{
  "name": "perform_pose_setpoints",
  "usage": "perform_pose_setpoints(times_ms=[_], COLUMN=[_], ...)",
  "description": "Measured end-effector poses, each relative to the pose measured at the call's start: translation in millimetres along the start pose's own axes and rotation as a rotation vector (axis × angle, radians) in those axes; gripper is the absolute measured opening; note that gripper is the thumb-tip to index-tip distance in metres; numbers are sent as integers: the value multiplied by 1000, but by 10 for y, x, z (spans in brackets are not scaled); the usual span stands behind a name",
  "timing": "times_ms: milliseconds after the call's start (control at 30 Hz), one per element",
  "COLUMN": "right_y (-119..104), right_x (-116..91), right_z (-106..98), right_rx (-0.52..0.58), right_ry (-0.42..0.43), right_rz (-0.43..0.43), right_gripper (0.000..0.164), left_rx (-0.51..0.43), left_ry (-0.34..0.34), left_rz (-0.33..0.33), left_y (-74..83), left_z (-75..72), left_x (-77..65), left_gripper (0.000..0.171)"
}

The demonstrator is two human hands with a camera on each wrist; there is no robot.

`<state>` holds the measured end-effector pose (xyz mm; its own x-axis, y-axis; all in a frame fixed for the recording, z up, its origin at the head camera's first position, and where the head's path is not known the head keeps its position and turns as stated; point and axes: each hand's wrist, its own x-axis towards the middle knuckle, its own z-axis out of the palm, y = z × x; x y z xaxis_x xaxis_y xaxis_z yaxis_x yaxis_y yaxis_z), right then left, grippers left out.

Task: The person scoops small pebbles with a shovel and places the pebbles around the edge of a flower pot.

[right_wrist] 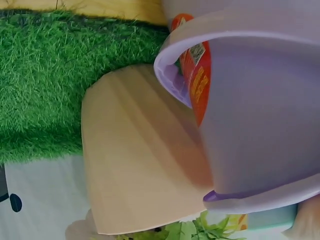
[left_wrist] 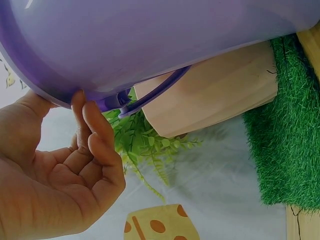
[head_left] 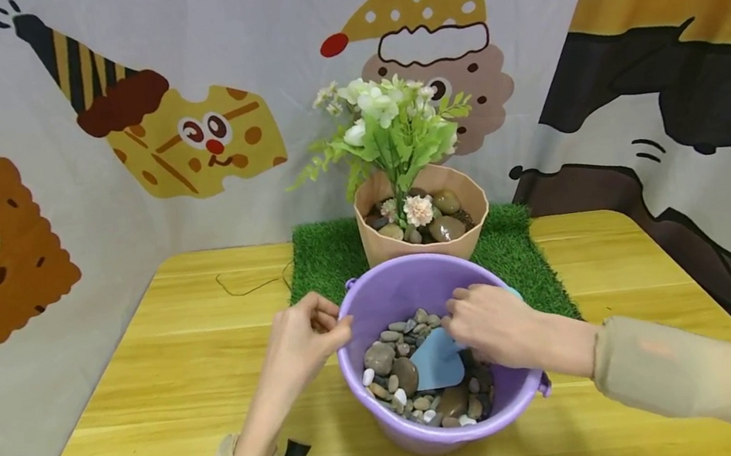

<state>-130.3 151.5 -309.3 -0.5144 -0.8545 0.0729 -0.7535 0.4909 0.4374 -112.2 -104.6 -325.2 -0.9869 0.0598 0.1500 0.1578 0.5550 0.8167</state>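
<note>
A purple bucket (head_left: pixel 405 434) stands on the table with pebbles (head_left: pixel 384 358) of several sizes inside, mostly grey and brown with some white. My left hand (head_left: pixel 300 342) pinches its left rim between thumb and fingers; in the left wrist view that hand (left_wrist: pixel 75 170) has its fingertips against the outer wall. Inside the bucket, my right hand (head_left: pixel 495 327) grips a blue toy shovel (head_left: pixel 437 362), whose blade lies on the pebbles. Only a sliver of the right hand shows at the lower right corner of the right wrist view.
Behind the bucket, a pinkish-beige pot (head_left: pixel 425 249) with white flowers (head_left: pixel 383 105) and stones stands on a green turf mat (head_left: pixel 547 272). A thin dark string (head_left: pixel 248 290) lies on the wooden table (head_left: pixel 154 421). A cartoon-printed cloth (head_left: pixel 197 26) hangs behind.
</note>
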Motion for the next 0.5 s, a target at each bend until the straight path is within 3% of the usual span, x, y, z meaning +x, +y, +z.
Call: perform_pose_setpoints(times_ms=[500], right_y=[-25], right_x=[45], right_z=[-10], right_rx=[-144], right_ry=[35], right_rz=[-99], right_gripper=[12], left_rx=[-15], left_ry=[-6], left_rz=[-11], left_y=[8], left_z=[-2], left_x=[5], left_gripper=[12])
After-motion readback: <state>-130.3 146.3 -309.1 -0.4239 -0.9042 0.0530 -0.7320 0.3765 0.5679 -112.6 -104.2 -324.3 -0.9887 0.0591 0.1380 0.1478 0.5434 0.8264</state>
